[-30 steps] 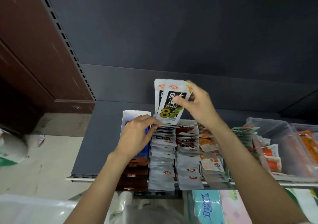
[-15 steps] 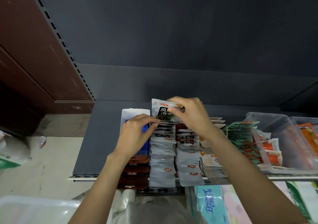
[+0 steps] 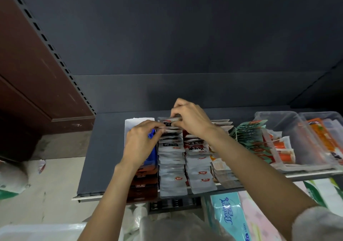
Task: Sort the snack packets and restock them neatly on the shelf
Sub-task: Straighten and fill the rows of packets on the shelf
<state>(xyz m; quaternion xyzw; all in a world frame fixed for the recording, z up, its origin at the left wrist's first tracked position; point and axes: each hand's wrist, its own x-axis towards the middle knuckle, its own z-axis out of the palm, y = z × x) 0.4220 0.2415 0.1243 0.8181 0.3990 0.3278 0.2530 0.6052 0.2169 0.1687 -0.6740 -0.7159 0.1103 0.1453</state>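
Grey sheet metal forms the shelf (image 3: 115, 148), the largest thing here, and it carries several rows of packets running front to back. At its right end stand clear plastic bins (image 3: 289, 129) with orange packs inside; beside them leans a row of green packets (image 3: 250, 135). Left of centre runs the row of silver-white snack packets (image 3: 171, 166), overlapped like tiles, with a white cardboard divider (image 3: 138, 122) just to its left.

At the far end of that row the right hand (image 3: 191, 120) pinches the top edge of the newly added packets (image 3: 169, 121), fingers curled over them as they sit nearly level with the rest. The left hand (image 3: 141, 144) has its fingertips pinched at the row's left edge, seemingly steadying it; whether it truly grips a packet cannot be told.

These packets look light, thin and floppy, with slick film that likely slides easily. Holding them by the stiffer sealed top edge seems best, since the soft middle would buckle.
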